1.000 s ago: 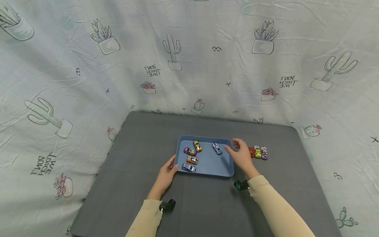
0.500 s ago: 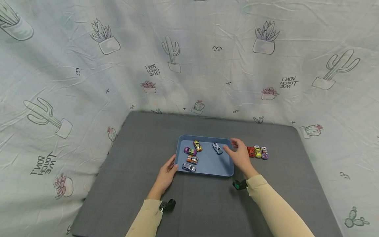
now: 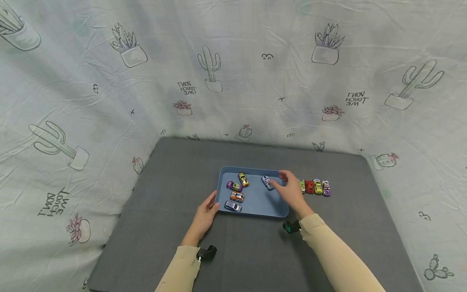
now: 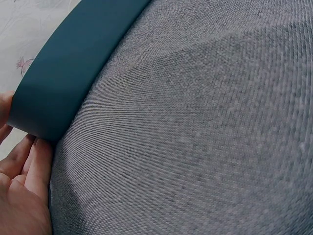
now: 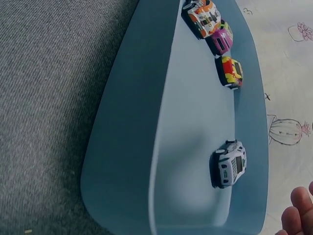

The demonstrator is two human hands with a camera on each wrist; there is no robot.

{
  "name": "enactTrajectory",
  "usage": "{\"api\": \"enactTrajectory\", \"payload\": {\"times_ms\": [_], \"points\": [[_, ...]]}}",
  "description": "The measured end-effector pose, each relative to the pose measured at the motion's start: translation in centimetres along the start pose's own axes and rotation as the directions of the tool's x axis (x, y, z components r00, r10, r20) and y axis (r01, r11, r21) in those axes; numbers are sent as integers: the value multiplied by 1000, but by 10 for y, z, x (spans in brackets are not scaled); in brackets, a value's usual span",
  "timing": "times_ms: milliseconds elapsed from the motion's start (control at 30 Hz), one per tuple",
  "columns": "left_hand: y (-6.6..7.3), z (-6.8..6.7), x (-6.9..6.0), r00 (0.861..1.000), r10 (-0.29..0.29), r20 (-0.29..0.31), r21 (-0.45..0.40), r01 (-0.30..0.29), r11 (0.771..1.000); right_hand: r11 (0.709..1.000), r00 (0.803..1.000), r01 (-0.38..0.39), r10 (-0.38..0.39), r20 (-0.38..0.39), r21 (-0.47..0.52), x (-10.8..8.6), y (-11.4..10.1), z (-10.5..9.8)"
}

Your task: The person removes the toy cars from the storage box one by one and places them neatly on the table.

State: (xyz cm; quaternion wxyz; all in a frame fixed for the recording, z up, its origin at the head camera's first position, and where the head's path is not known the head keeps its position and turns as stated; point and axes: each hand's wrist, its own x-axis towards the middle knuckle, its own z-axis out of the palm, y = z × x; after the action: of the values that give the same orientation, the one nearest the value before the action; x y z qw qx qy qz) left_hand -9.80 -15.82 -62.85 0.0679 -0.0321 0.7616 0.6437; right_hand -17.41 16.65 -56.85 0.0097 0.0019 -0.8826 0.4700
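Head view: right hand (image 3: 290, 191), fingers parted, empty, now farther over the right end of blue tray (image 3: 258, 203), white car (image 3: 265, 181) inside apparently within reach, left hand (image 3: 203, 217) gripping its left end.

Booth-like space, cactus-print cloth walls (image 3: 240, 24)

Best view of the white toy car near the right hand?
Right wrist: the white toy car is largest there and nothing blocks it. Head shows it small, partly hidden by the right hand. Left wrist doesn't show it.
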Motion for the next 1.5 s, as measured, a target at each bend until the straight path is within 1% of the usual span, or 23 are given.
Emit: {"api": "enactTrajectory", "payload": {"times_ms": [200, 367, 433, 567, 733, 967, 1167, 1233, 1433, 1467, 1500], "points": [[0, 0, 0, 1000, -7, -5, 2, 7, 1000, 999, 999, -34, 35, 31, -38, 2, -1, 8], [-1, 0, 0, 1000, -6, -6, 1, 6, 1000, 993, 998, -16, 23, 60, -118, 5, 2, 14], [-2, 0, 1, 1000, -5, -7, -2, 5, 1000, 987, 997, -5, 17, 72, -161, 6, 3, 17], [-2, 1, 0, 1000, -7, -6, -7, 7, 1000, 977, 996, -1, 20, 85, -215, 8, 3, 21], [-1, 1, 0, 1000, -8, -9, -3, 8, 1000, 966, 996, 13, 11, 92, -259, 10, 6, 23], [0, 1, 0, 1000, -9, -3, -8, 9, 1000, 940, 995, 31, 5, 104, -339, 14, 10, 26], [1, 0, 1, 1000, -13, 6, -7, 13, 1000, 920, 995, 33, 5, 95, -390, 16, 12, 29], [4, 0, 0, 1000, -15, 13, -15, 15, 1000, 909, 996, 36, 3, 91, -416, 17, 13, 30], [32, -1, -10, 1000, 0, 29, 13, -1, 1000, 880, 996, 43, 0, 92, -474, 17, 15, 32], [35, -1, -11, 1000, 2, 28, 21, -3, 1000, 877, 996, 45, 1, 95, -479, 17, 15, 32], [36, -1, -11, 1000, -1, 26, 24, 0, 1000, 873, 995, 48, 0, 98, -484, 17, 15, 32]]}}
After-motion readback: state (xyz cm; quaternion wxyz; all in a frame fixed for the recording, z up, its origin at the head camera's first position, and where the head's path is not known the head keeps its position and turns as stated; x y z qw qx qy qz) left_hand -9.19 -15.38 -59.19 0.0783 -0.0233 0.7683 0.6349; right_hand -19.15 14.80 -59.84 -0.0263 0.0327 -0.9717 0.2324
